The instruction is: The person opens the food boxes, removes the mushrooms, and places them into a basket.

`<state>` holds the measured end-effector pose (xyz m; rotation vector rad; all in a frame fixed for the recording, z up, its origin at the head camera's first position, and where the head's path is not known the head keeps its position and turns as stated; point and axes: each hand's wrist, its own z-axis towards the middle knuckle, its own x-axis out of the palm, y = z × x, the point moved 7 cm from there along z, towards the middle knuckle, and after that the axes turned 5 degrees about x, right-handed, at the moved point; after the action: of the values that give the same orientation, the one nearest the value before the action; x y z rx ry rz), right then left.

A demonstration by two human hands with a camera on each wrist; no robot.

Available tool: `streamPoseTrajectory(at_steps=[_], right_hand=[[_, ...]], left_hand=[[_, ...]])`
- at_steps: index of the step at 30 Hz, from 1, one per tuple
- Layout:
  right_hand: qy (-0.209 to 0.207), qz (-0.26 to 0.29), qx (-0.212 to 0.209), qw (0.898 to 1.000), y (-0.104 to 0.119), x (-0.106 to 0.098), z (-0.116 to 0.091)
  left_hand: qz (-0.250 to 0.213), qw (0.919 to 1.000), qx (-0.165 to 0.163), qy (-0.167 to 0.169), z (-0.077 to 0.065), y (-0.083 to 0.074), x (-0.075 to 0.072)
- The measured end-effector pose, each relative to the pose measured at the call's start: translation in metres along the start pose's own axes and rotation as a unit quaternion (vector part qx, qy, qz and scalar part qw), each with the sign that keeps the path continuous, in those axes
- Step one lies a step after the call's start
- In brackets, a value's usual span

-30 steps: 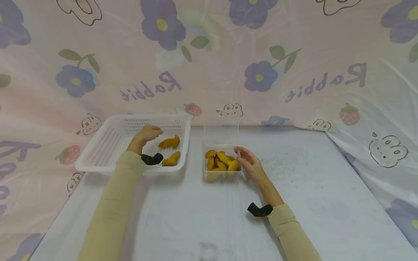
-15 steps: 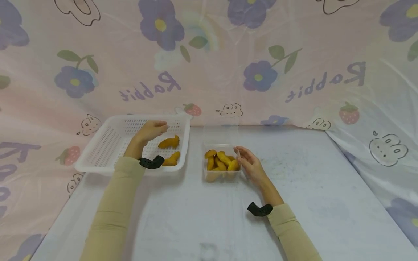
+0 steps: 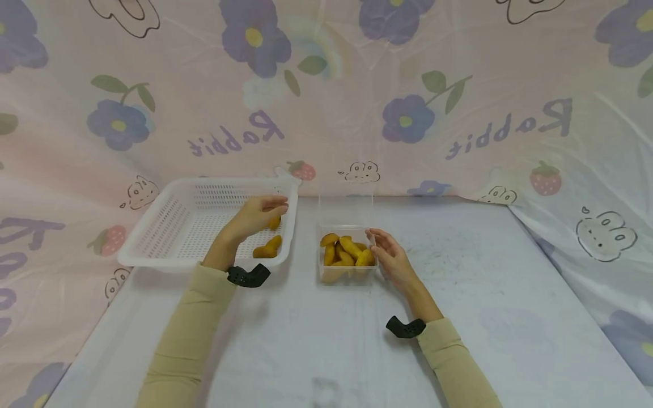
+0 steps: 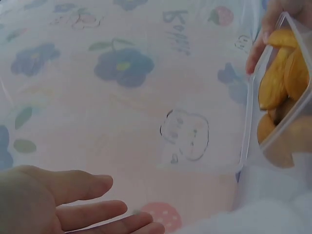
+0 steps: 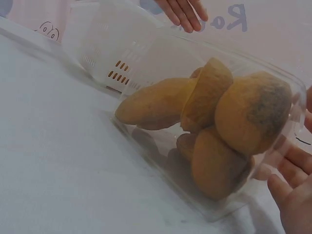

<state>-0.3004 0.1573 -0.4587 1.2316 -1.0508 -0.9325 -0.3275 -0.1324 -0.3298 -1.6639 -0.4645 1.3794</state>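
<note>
My left hand [image 3: 253, 217] hovers over the right part of the white basket [image 3: 176, 226], its fingers straight and apart in the left wrist view. One brown-yellow mushroom [image 3: 274, 222] lies partly hidden beneath that hand. Nearer the basket's front wall lies another mushroom [image 3: 267, 248]. Nothing shows between the left fingers. My right hand [image 3: 394, 259] rests its relaxed fingers against the right side of a clear plastic box [image 3: 349, 276]. Several mushrooms [image 5: 253, 112] fill this box, and their caps and stems press together in the right wrist view.
The box's clear lid [image 3: 346, 211] stands raised behind it. A white cloth [image 3: 306, 340] covers the table, and a patterned curtain [image 3: 326, 113] hangs along the back and sides. A gap of table separates basket and box.
My left hand has moved right across the basket and now covers part of the rear mushroom. The right hand and the box have stayed in place.
</note>
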Motion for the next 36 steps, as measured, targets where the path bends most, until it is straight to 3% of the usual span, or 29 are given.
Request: streamPoseTrajectory(at_steps=[7, 14, 17, 28, 36], right_hand=[[0.005, 0.006, 0.011, 1.0, 0.0, -0.001, -0.001], [0.01, 0.013, 0.009, 1.0, 0.001, 0.0, -0.002], [0.013, 0.011, 0.008, 1.0, 0.001, 0.0, -0.001], [0.014, 0.003, 0.008, 1.0, -0.001, 0.0, 0.001], [0.006, 0.001, 0.017, 1.0, -0.001, 0.0, 0.001]], left_hand=[[0.004, 0.999, 0.044, 0.001, -0.004, -0.021, 0.021], [-0.02, 0.9954, 0.092, 0.016, -0.008, -0.037, 0.047], [-0.043, 0.993, 0.11, 0.011, -0.008, -0.037, 0.058], [-0.107, 0.9878, 0.112, 0.019, -0.003, -0.036, 0.093], [-0.107, 0.9797, 0.167, 0.026, 0.009, -0.038, 0.117]])
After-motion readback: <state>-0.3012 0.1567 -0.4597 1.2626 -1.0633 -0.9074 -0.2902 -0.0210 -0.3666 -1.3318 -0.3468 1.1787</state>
